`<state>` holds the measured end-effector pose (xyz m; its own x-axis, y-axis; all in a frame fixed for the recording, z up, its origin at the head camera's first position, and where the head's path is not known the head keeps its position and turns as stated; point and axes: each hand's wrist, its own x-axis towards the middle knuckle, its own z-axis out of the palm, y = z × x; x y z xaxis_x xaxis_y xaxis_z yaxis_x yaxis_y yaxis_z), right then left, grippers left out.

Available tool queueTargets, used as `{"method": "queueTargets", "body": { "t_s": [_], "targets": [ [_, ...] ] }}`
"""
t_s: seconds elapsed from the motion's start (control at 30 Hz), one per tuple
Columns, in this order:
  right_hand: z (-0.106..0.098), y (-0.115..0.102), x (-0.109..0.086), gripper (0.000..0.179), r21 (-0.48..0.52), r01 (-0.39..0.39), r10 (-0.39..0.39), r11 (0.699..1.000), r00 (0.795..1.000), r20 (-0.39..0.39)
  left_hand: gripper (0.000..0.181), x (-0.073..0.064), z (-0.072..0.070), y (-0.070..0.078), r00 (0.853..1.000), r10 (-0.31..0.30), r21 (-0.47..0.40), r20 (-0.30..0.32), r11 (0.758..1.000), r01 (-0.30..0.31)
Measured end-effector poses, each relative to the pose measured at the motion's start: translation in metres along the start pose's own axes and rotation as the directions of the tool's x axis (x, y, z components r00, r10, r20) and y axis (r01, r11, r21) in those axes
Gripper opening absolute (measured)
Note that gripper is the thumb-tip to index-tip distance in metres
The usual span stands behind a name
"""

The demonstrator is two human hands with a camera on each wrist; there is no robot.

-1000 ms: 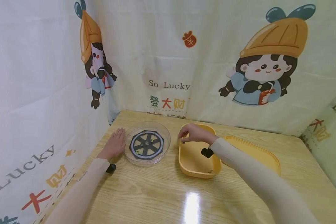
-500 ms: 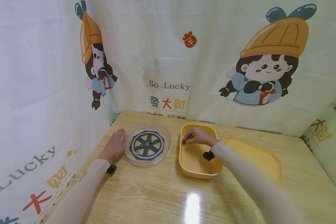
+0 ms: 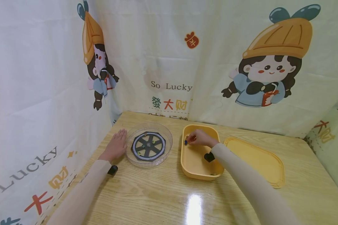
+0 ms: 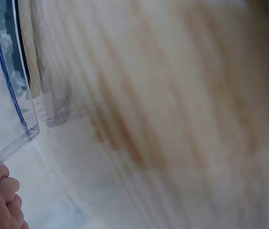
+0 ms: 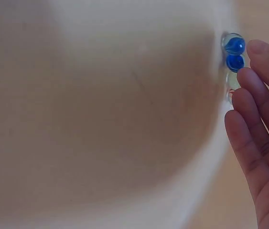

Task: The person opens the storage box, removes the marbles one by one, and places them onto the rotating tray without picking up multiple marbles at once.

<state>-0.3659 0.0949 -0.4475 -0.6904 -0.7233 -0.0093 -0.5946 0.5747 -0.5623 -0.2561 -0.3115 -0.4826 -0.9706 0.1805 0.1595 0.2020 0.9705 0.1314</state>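
My right hand (image 3: 200,138) reaches into the yellow plastic box (image 3: 198,175). In the right wrist view a blue-swirled marble (image 5: 233,45) and a second blue marble (image 5: 235,63) sit in a row with paler ones along the box wall. The thumb and fingertips are right beside them, with a gap between thumb and index finger. My left hand (image 3: 115,146) lies with straight fingers against the side of a clear round dish (image 3: 140,164). Inside the dish is a dark octagonal spoked frame (image 3: 148,144) with several small marbles on it.
Another marble (image 3: 213,174) lies in the near right corner of the yellow box. A flat yellow lid (image 3: 259,159) rests on the wooden table (image 3: 146,193) to the box's right. A printed curtain (image 3: 163,62) hangs behind and at the sides.
My right hand has moved from over the box's left rim down into the box. A small dark marble under its fingers now shows as blue by the wall. My left hand stays still.
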Motion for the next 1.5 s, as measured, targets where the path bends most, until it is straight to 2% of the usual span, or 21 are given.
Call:
{"method": "queueTargets", "body": {
  "t_s": [0.2,0.37,0.6,0.73,0.77,0.87,0.97,1.0,1.1,1.27,1.4,1.5],
  "targets": [
    [0.004,0.004,0.002,0.010,0.011,0.017,-0.017,1.000,1.000,0.011,0.058,0.001,0.001,0.000,1.000,0.006,-0.001,-0.016,1.000,-0.006],
    [0.007,0.005,0.005,0.011,0.020,0.024,-0.025,1.000,0.999,0.024,0.058,0.001,0.000,0.000,1.000,-0.003,-0.009,0.001,1.000,0.003],
    [0.011,0.004,0.009,0.012,0.043,0.075,-0.077,0.996,0.996,0.054,0.058,0.001,0.001,0.000,1.000,-0.008,-0.007,0.012,1.000,0.008],
    [0.013,0.002,0.009,0.012,0.058,0.076,-0.080,0.995,0.995,0.064,0.058,-0.001,0.001,0.000,1.000,0.012,-0.044,-0.021,0.999,-0.012],
    [0.014,0.002,0.008,0.012,0.063,0.077,-0.081,0.995,0.994,0.069,0.059,0.001,0.008,-0.006,0.998,0.038,-0.034,-0.046,0.999,-0.039],
    [0.015,0.001,0.007,0.011,0.061,0.083,-0.088,0.995,0.993,0.081,0.059,-0.001,0.007,-0.006,0.996,0.053,-0.045,-0.072,0.997,-0.057],
    [0.016,0.001,0.005,0.011,0.053,0.087,-0.091,0.995,0.992,0.085,0.058,0.000,0.006,-0.005,0.998,0.040,-0.020,-0.049,0.999,-0.041],
    [0.017,0.002,0.005,0.010,0.044,0.086,-0.089,0.995,0.993,0.082,0.058,-0.002,-0.002,0.002,1.000,0.014,-0.028,-0.027,0.999,-0.015],
    [0.020,0.000,0.003,0.010,0.031,0.099,-0.101,0.995,0.992,0.070,0.058,-0.001,-0.002,0.002,1.000,0.000,0.008,-0.001,1.000,0.000],
    [0.026,-0.008,0.000,0.012,-0.038,0.122,-0.120,0.992,0.991,0.051,0.059,-0.001,-0.002,0.001,1.000,-0.002,0.011,0.005,1.000,0.002],
    [0.030,-0.009,0.001,0.010,-0.096,0.106,-0.102,0.990,0.994,0.039,0.059,0.000,-0.002,0.001,1.000,-0.005,0.006,0.010,1.000,0.005],
    [0.033,-0.008,0.001,0.008,-0.100,0.095,-0.093,0.990,0.995,0.026,0.059,0.000,-0.001,0.001,1.000,-0.011,0.004,0.018,1.000,0.011]
  ]
}}
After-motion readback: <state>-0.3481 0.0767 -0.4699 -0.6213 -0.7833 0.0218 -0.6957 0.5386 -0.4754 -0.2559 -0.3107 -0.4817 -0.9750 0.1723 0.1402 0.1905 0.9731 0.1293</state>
